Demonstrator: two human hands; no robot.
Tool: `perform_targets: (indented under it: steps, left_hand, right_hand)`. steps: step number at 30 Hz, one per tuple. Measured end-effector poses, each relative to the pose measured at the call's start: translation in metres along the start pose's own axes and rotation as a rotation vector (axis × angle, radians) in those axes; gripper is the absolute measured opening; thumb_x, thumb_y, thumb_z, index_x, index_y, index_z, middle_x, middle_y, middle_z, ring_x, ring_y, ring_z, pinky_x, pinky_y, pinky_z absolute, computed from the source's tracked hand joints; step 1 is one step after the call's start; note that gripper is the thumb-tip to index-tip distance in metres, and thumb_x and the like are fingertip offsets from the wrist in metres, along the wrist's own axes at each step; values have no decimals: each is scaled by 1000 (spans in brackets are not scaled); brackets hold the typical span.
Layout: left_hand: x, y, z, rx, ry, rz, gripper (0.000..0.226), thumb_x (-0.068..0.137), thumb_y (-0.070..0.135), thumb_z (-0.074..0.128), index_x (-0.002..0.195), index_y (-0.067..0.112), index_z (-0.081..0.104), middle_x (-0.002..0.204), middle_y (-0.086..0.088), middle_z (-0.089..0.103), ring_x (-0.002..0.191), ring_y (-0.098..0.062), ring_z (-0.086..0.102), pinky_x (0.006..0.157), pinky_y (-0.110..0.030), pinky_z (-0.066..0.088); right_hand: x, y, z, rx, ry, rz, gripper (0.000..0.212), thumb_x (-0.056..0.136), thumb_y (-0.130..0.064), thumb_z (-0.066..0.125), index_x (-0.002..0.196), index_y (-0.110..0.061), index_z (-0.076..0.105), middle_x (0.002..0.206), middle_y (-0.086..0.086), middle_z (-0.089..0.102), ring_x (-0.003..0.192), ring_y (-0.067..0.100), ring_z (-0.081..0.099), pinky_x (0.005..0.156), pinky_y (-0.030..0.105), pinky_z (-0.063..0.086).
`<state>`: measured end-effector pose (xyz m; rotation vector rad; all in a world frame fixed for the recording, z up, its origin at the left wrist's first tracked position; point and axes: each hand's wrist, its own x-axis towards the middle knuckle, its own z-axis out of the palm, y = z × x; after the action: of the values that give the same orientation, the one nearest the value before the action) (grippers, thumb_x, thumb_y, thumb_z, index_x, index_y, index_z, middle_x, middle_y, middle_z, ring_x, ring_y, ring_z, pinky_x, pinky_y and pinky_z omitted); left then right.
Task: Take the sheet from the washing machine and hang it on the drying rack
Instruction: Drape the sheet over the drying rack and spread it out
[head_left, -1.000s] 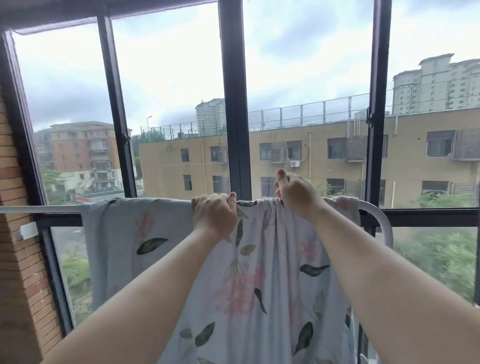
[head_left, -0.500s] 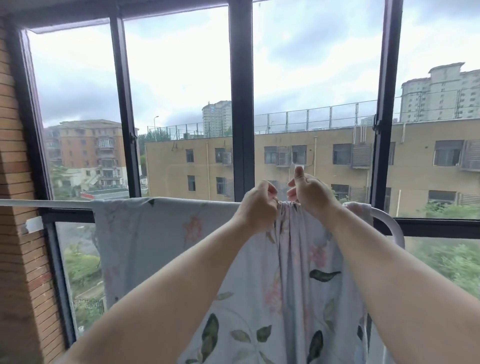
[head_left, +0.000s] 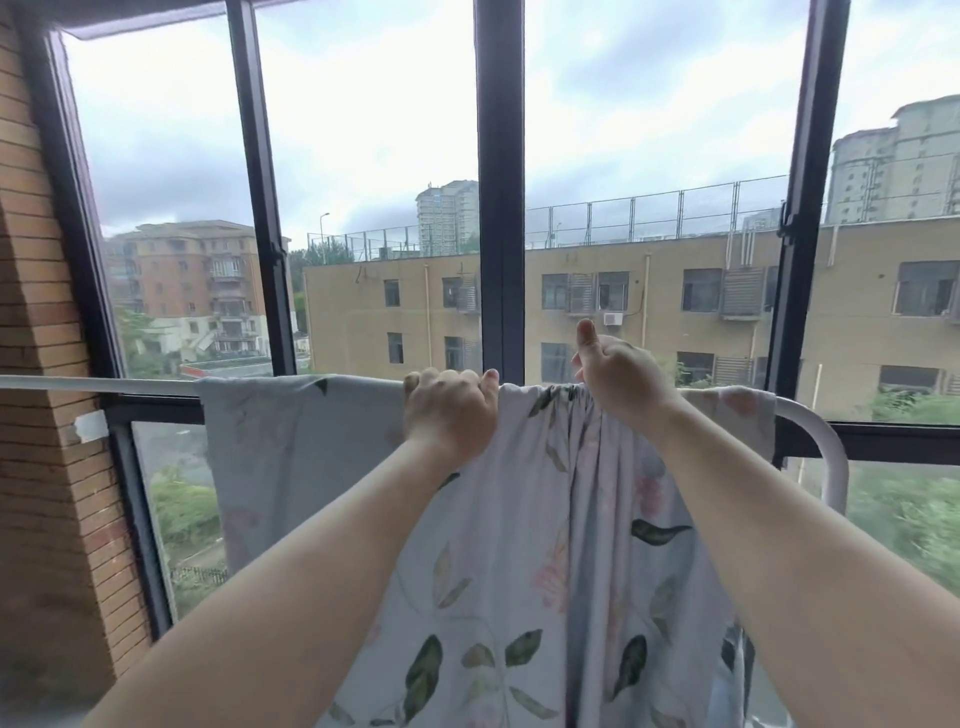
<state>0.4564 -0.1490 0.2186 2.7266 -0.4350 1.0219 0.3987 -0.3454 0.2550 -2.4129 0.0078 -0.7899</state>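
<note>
Apart since half-second-ago frame: left hand (head_left: 449, 410) slid left, away from right hand (head_left: 621, 376). Left fingers curled over sheet (head_left: 519, 545) draped on drying rack (head_left: 93, 383) top rail. Right pinches bunched folds, thumb raised. Step: spreading. Next: likely ease gathers flat toward right end.

The left hand (head_left: 449, 415), close beside the right hand (head_left: 621, 374) half a second ago, has slid left along the rail (head_left: 93, 384). A wider stretch of sheet (head_left: 519, 545) now spans between them.
</note>
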Motion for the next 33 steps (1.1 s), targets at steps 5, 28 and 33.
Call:
perform_targets:
  steps: [5, 28, 33]
  left_hand:
    - [-5, 43, 4, -103, 21, 19, 52, 104, 42, 16, 95, 18, 61, 101, -12, 67, 98, -33, 54, 94, -46, 30]
    - [-8, -19, -13, -95, -41, -10, 56, 106, 49, 17, 89, 24, 64, 97, 0, 67, 99, -27, 55, 96, -45, 33]
    - [-2, 16, -3, -210, 40, -16, 54, 107, 42, 22, 99, 22, 72, 101, -1, 73, 103, -26, 57, 97, -42, 31]
  right_hand:
    - [1, 6, -4, -21, 11, -11, 79, 103, -60, 8, 128, -8, 61, 125, 15, 66, 121, 31, 57, 105, 42, 42]
    - [6, -25, 30, -115, -65, -8, 68, 107, -53, 12, 125, -8, 60, 129, 19, 62, 125, 35, 52, 101, 40, 39]
    - [2, -12, 11, -34, -48, 39, 67, 107, -53, 14, 143, -8, 48, 140, 18, 57, 135, 35, 47, 110, 41, 35]
